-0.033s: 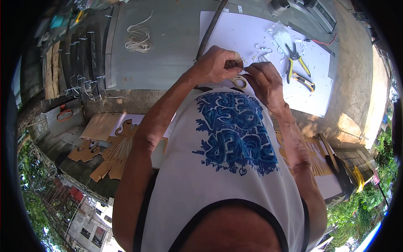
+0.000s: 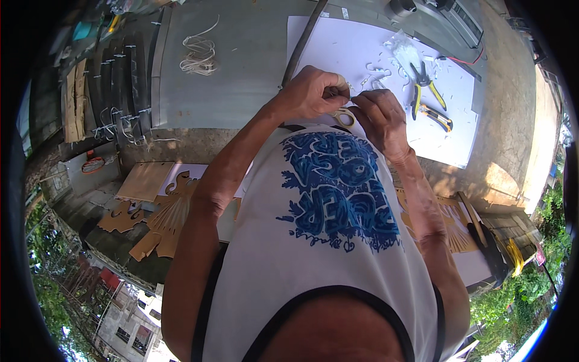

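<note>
My left hand [image 2: 316, 92] and my right hand [image 2: 381, 120] meet above a white sheet [image 2: 452, 148], fingertips pinched close together on something small that I cannot make out. Just below them lies a pale tan looped handle [image 2: 344, 119], probably of scissors, partly hidden. To the right on the sheet are yellow-and-black wire pliers [image 2: 434, 90], an orange-and-black cutter [image 2: 437, 119], a clear plastic bag [image 2: 398, 43] and several small white scraps [image 2: 377, 69]. A long dark bar [image 2: 301, 41] runs up behind my left hand.
Left are a coil of white wire [image 2: 199, 54] on the grey board [image 2: 229, 96] and dark strips [image 2: 120, 78] with white wires. A silver cylinder [image 2: 401, 9] and metal device [image 2: 458, 21] stand at the back right. Cut cardboard pieces [image 2: 157, 220] lie on both sides of my body.
</note>
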{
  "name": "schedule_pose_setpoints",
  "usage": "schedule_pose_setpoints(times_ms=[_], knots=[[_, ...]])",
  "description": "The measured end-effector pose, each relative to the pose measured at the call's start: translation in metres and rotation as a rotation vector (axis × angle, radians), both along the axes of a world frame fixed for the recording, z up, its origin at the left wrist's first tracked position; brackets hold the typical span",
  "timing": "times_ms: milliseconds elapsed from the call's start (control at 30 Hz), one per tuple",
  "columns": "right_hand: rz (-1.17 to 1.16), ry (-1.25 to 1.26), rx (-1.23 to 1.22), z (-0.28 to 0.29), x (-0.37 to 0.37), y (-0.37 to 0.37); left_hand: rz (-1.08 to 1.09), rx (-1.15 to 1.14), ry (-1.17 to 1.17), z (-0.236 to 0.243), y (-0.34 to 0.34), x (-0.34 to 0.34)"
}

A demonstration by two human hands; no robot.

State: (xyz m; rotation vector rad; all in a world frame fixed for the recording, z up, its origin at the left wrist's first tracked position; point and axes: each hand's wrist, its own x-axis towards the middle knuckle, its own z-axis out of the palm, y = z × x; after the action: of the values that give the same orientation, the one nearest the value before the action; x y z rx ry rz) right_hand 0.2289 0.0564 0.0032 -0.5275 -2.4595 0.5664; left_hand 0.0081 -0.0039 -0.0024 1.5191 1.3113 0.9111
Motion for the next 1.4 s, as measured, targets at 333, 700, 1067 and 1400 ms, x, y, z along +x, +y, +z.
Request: schedule_pose_setpoints(times_ms=[333,700,1067,1400], knots=[[0.077,-0.012,0.158,0.001,0.003,0.003,-0.036,-0.002,0.039,-0.003,0.001,0.0],[-0.298,0.207,-1.816,-0.009,0.0,0.001,0.038,0.127,0.13,0.0,0.001,0.013],[-0.111,0.039,-0.207,0.0,-0.003,-0.005,0.017,-0.03,-0.045,-0.005,0.003,-0.001],[-0.313,0.005,-0.587,0.002,-0.012,-0.016,0.052,0.041,0.015,0.002,0.004,0.006]])
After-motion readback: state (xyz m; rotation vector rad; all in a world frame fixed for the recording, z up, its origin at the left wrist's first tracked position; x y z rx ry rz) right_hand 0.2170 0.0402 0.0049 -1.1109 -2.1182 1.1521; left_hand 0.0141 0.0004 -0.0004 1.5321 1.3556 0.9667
